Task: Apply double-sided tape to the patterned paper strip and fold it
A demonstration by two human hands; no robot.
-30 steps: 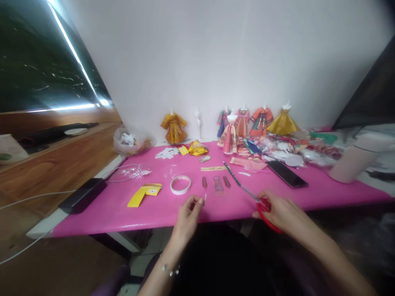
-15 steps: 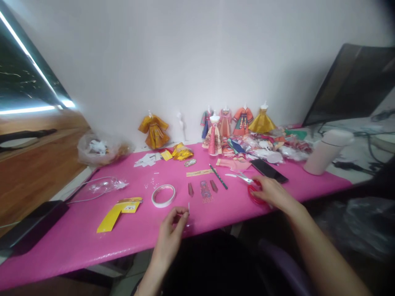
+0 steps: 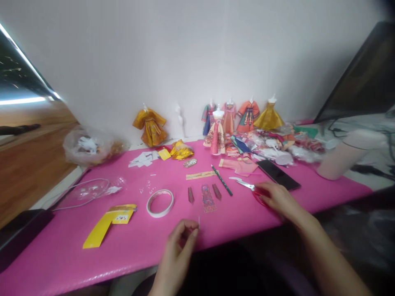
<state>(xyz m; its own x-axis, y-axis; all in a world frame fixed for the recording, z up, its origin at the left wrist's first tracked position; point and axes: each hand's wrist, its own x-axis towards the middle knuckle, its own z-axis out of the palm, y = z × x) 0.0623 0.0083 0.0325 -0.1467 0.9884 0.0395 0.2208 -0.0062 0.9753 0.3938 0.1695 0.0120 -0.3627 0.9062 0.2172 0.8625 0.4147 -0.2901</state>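
Observation:
My left hand is closed in a pinch near the table's front edge, with a thin whitish strip sticking up from its fingertips. My right hand has its fingers on the red handles of a pair of scissors; the hand covers most of the handles. The blades point left, slightly apart, low over the pink table. Between the hands lie a patterned cloth panel and two small dark red pointed pieces. A roll of white tape lies left of them.
Beyond the cloth pieces are a dark green pencil, a patterned strip and a phone. Folded yellow card lies left. Dressed mini mannequins stand along the wall beside heaped fabric packets. A pale bottle stands right.
The view has shifted and come closer to the table. My left hand, still pinching the strip, has moved slightly right. More of the red handles is now covered by my right hand.

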